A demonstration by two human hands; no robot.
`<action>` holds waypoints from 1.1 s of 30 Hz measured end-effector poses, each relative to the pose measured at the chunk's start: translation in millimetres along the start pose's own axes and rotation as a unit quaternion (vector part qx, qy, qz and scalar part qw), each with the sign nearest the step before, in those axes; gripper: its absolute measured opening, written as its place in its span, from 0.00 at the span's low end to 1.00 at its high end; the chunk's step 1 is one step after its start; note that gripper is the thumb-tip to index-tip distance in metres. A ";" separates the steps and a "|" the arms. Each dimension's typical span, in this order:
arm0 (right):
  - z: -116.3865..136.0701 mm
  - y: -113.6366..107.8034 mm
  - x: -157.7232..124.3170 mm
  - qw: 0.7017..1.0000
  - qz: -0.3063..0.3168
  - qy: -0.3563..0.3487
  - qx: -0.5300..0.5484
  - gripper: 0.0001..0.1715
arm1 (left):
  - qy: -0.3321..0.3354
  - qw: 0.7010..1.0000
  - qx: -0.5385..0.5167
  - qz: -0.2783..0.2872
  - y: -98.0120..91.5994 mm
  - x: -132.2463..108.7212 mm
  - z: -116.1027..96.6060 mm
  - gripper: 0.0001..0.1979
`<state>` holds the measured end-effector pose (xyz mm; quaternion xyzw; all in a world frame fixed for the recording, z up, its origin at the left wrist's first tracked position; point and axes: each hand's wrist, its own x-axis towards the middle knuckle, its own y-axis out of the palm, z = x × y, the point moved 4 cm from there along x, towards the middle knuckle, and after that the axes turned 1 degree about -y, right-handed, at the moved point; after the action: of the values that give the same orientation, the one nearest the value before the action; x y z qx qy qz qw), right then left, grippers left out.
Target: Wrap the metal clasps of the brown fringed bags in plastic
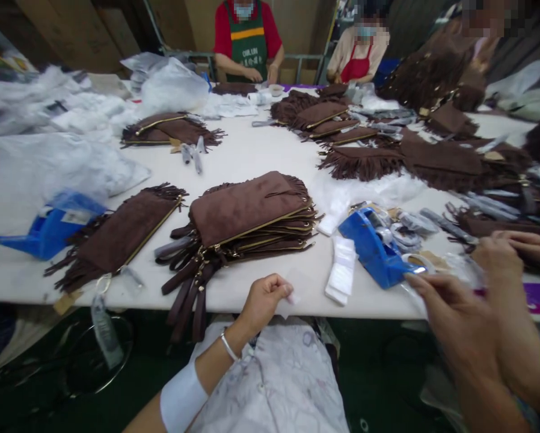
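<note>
My left hand (265, 299), with a bracelet on its wrist, pinches a thin, translucent white piece just off the table's front edge. At the right, my right hand (453, 313) has its thumb and fingers pressed together at the tip of a blue tape dispenser (371, 249); what they hold is too small to make out. Folded white packets (341, 270) lie left of this dispenser. A stack of brown fringed pouches (247, 210) with gold zippers and wrist straps sits ahead of my left hand. Another brown pouch (121, 234) lies farther left, its tag hanging over the edge.
Another blue dispenser (56, 225) stands at the left, by piled clear plastic (49, 162). More brown pouches (360, 159) cover the back right. A co-worker's hands (500, 258) are close beyond my right hand. Two people (248, 45) (360, 51) work across the white table (261, 153).
</note>
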<state>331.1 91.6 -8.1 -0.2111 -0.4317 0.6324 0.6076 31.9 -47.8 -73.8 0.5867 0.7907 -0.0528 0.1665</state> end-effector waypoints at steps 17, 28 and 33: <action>240.8 177.6 -78.7 0.839 0.415 -0.044 0.349 0.19 | -0.012 0.992 -0.061 -0.111 -114.9 -80.4 1.6 0.14; 257.3 204.7 -85.3 0.849 0.430 -0.059 0.301 0.15 | 0.039 0.974 0.160 -0.154 -141.5 -87.9 1.8 0.12; 268.1 205.0 -76.8 0.845 0.431 -0.103 0.298 0.15 | -0.026 0.985 -0.118 -0.120 -142.8 -72.8 15.3 0.13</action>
<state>11.9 -36.2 -48.1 -0.1187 -0.1482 0.9470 0.2591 -81.3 -162.0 -80.5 0.4626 0.8514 0.0061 0.2472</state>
